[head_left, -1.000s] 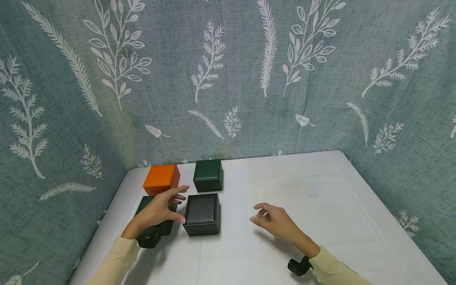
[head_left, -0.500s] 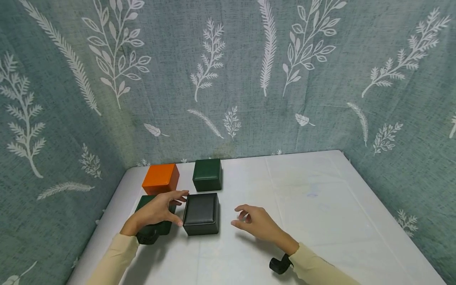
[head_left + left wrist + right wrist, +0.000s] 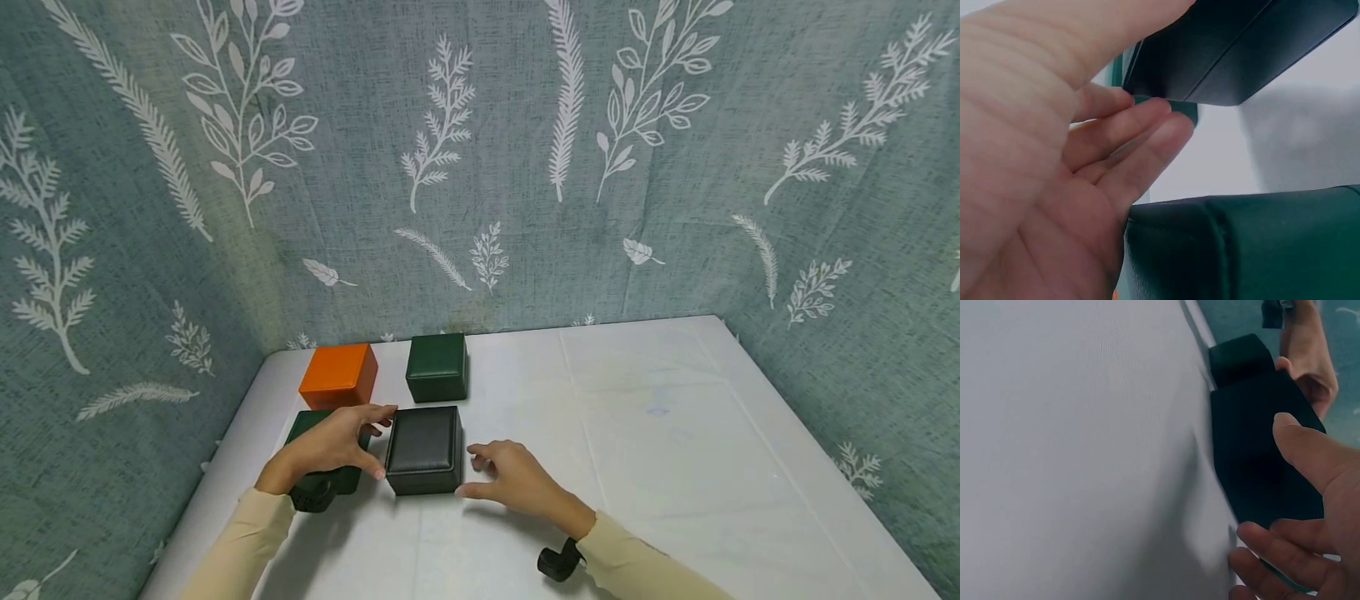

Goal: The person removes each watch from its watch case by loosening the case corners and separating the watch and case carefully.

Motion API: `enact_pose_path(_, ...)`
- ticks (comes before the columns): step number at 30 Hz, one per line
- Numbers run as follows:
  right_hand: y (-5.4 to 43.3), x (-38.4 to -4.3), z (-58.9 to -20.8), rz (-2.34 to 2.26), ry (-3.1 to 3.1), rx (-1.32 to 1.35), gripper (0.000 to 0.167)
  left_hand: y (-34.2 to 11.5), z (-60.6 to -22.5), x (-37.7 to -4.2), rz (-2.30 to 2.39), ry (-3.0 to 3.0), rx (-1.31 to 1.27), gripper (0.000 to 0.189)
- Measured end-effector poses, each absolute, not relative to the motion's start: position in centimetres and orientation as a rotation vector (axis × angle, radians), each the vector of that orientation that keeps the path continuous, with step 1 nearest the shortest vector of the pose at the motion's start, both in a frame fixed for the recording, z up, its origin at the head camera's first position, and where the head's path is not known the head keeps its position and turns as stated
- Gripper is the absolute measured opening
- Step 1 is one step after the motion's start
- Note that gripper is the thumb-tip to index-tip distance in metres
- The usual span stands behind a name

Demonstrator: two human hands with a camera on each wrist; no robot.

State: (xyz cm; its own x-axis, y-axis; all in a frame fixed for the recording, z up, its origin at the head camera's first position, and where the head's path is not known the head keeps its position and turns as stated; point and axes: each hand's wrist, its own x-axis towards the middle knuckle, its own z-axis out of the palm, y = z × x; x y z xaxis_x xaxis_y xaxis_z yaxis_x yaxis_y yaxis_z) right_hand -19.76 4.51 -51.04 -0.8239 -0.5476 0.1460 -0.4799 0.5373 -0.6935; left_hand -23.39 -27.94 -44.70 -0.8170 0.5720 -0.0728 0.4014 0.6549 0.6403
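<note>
A black leather-look box [image 3: 424, 450] with a padded lid sits on the white table, between my two hands. My left hand [image 3: 337, 446] is at its left side, thumb by the near corner and fingertips at the far one. That hand and wrist partly cover a dark green box [image 3: 306, 427] beneath. In the left wrist view the fingers [image 3: 1147, 140] reach along the black box [image 3: 1235, 50], with the green box [image 3: 1297, 244] below. My right hand [image 3: 517, 483] is spread just right of the black box, thumb and fingers apart, holding nothing.
Behind stand an orange box [image 3: 337, 373] at the left and another dark green box [image 3: 437, 368] beside it. A patterned green-grey curtain [image 3: 480, 167] hangs behind and along both sides of the table [image 3: 675, 467].
My right hand has moved left across the table, right up to the black box. My left hand has shifted only slightly, and the boxes stay in place.
</note>
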Motion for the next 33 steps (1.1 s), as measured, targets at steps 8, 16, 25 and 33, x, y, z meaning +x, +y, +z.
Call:
enact_pose_path(8,2.8,-20.0,-51.6,-1.147,2.711,-0.906,0.067,-27.9,-44.8,-23.2,0.909,2.602,0.759,0.108)
enact_pose_path(16,2.6,-20.0,-51.8,-1.246,2.697,-0.870,0.052,-27.9,-45.3,-23.0,1.011,2.597,0.778,0.107)
enact_pose_path(25,3.4,-20.1,-52.1,-1.358,2.666,-0.934,0.050,-27.4,-45.6,-22.5,1.192,2.502,0.689,0.109)
enact_pose_path(33,5.3,-20.3,-51.6,-1.388,2.657,-0.954,0.043,-25.8,-45.5,-22.7,1.252,2.492,0.757,0.101)
